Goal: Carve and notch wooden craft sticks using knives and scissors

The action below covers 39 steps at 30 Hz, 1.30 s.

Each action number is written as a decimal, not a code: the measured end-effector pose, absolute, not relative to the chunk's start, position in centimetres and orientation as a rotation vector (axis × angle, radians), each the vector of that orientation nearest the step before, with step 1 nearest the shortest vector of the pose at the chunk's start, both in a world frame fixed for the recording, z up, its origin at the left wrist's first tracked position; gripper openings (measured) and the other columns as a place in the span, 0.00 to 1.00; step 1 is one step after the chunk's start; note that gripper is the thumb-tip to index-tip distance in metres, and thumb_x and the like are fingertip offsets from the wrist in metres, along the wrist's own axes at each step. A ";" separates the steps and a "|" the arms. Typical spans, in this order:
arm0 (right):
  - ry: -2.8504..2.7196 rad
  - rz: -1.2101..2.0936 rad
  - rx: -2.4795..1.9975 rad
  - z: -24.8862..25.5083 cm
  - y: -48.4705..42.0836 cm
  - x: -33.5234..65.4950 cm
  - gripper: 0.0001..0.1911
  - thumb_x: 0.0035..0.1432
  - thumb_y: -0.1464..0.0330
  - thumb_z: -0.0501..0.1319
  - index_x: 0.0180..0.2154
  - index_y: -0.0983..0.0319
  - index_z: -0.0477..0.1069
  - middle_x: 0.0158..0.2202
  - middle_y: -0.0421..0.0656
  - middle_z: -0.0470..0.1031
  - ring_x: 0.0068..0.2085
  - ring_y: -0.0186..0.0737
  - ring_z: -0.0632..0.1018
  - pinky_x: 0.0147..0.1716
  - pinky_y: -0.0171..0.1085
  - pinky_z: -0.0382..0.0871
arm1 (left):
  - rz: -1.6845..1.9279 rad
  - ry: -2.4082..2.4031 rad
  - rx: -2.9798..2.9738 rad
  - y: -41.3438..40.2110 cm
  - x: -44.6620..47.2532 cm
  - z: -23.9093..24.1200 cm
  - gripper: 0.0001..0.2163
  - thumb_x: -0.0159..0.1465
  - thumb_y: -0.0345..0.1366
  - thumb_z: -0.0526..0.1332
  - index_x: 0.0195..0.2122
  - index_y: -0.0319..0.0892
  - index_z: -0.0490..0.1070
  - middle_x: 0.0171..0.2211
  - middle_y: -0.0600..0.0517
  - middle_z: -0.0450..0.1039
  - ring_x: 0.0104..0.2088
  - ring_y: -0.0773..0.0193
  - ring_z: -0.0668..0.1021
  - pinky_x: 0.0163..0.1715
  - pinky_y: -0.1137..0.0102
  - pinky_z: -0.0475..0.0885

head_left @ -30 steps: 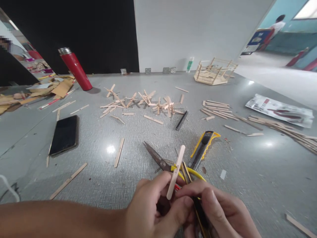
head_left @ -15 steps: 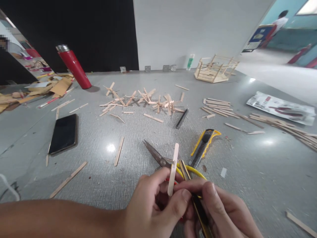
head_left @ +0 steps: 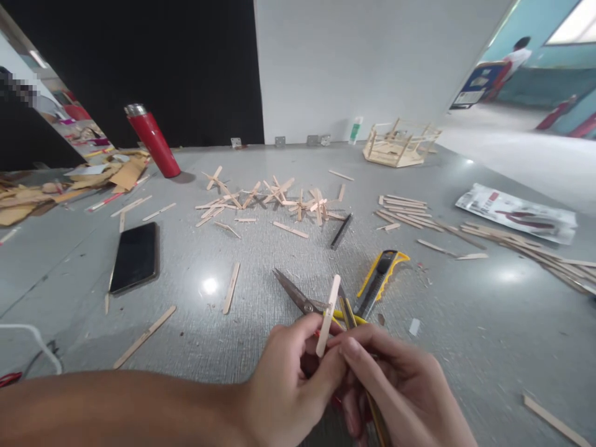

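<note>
My left hand point(head_left: 295, 382) is closed, pinching a wooden craft stick point(head_left: 328, 320) that points up between thumb and fingers. Wrapped round a slim gold-and-black utility knife point(head_left: 348, 313) is my right hand point(head_left: 410, 385), with its thumb and forefinger meeting the left fingertips near the stick's lower end. Partly hidden behind both hands lie scissors point(head_left: 295, 294) with yellow handles, blades pointing up and left. A yellow-and-black box cutter point(head_left: 379, 280) rests just beyond them on the table.
Crossed craft sticks point(head_left: 279, 194) are scattered across the table's middle. A black pen point(head_left: 341, 231), phone point(head_left: 135, 257), red bottle point(head_left: 153, 139), glue stick point(head_left: 356, 131), wooden stick frame point(head_left: 400, 149), stacked sticks point(head_left: 405, 210) and a white packet point(head_left: 516, 213) surround the work area.
My right thumb and forefinger have moved left, over the knife and against the left fingertips. The camera view has tilted up and shifted slightly left.
</note>
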State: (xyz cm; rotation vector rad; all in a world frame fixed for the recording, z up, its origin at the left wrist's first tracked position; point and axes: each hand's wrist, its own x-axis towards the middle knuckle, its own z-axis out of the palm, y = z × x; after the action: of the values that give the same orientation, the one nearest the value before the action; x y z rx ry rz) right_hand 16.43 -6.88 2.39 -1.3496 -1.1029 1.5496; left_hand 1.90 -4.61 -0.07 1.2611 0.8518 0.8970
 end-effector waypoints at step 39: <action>-1.598 0.800 -1.447 -0.2 -1.2 22.7 0.25 0.71 0.49 0.53 0.35 0.61 0.76 0.19 0.38 0.71 0.22 0.35 0.71 0.25 0.32 0.67 | 1.201 0.641 1.240 -3.0 0.4 5.2 0.25 0.71 0.59 0.54 0.42 0.38 0.73 0.16 0.58 0.63 0.15 0.77 0.59 0.16 0.81 0.55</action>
State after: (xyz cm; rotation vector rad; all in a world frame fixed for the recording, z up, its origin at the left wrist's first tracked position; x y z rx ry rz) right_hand 22.66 -1.19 -0.22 -1.4471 -1.5985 0.7999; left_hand 0.44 -3.03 5.18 1.2403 0.6411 1.2012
